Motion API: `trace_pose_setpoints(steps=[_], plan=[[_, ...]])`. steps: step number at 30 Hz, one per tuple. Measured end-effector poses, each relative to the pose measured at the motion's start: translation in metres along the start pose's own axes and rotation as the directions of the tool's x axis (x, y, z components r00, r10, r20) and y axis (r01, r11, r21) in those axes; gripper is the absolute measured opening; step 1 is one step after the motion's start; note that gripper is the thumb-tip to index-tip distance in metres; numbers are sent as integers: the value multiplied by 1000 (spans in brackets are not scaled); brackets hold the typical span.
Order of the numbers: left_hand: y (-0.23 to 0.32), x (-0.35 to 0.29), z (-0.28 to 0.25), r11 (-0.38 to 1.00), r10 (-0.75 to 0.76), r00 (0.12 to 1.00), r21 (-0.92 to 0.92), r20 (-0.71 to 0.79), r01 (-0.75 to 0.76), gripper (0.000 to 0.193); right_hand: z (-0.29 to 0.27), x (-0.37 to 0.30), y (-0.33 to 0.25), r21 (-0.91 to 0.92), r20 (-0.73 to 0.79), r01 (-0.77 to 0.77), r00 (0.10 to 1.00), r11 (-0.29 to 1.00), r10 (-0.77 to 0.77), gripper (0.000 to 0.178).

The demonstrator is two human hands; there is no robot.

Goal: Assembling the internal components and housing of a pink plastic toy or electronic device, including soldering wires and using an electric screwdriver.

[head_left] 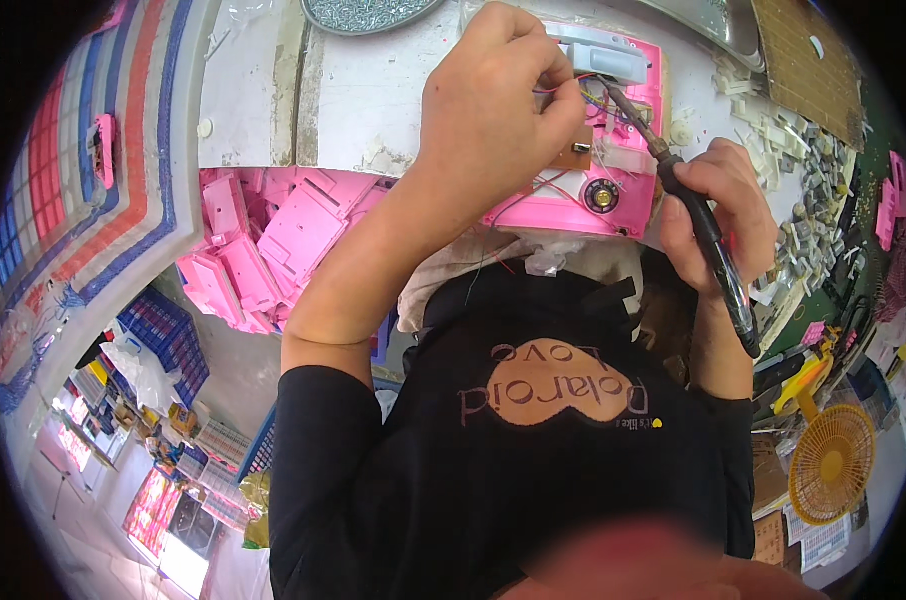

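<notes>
My right hand (735,205) grips a soldering iron (710,235) by its black handle. The iron's metal tip reaches up and left over an opened pink plastic casing (533,213). Across from it, my left hand (493,110) is closed in a pinch on a thin wire (545,91) close to the iron's tip. Inside the casing are a small brown circuit board (579,155), a round black speaker (601,197) and several thin coloured wires. A pale blue-grey plastic part (608,62) sits at the casing's far end. My fingers partly hide the board.
Pink plastic panels (293,235) are piled left of my lap, below the white worktable (373,95). A round dish of screws (368,12) stands at the far edge. Small pale parts (808,215) lie heaped on the right, with a yellow fan (831,465) lower down.
</notes>
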State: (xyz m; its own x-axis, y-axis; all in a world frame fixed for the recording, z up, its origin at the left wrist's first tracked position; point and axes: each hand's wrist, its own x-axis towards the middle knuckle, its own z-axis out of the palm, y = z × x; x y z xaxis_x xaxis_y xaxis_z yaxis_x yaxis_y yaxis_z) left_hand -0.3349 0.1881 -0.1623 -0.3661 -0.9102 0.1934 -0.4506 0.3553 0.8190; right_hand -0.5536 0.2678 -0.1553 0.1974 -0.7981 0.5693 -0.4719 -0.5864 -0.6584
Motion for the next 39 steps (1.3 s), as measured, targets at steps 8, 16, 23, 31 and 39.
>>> trace_pose_setpoints(steps=[8, 16, 23, 31, 39], plan=[[2, 0, 1, 998, -31, 999, -53, -7, 31, 8, 2, 1, 3, -61, 24, 47, 999, 997, -46, 35], [8, 0, -1, 996, -66, 998, -56, 10, 66, 9, -2, 4, 6, -121, 80, 134, 989, 984, -125, 35], [-7, -3, 7, 998, 47, 995, 44, -91, -43, 9, -4, 5, 1, -82, 64, 100, 993, 992, -94, 36], [-10, -2, 10, 985, 123, 984, 136, -129, -105, 9, -11, 9, 1, 0, 79, 44, 996, 999, -44, 33], [-5, -1, 8, 982, 101, 990, 171, -95, -84, 11, -15, 13, 4, 2, 108, 11, 994, 1000, -11, 33]])
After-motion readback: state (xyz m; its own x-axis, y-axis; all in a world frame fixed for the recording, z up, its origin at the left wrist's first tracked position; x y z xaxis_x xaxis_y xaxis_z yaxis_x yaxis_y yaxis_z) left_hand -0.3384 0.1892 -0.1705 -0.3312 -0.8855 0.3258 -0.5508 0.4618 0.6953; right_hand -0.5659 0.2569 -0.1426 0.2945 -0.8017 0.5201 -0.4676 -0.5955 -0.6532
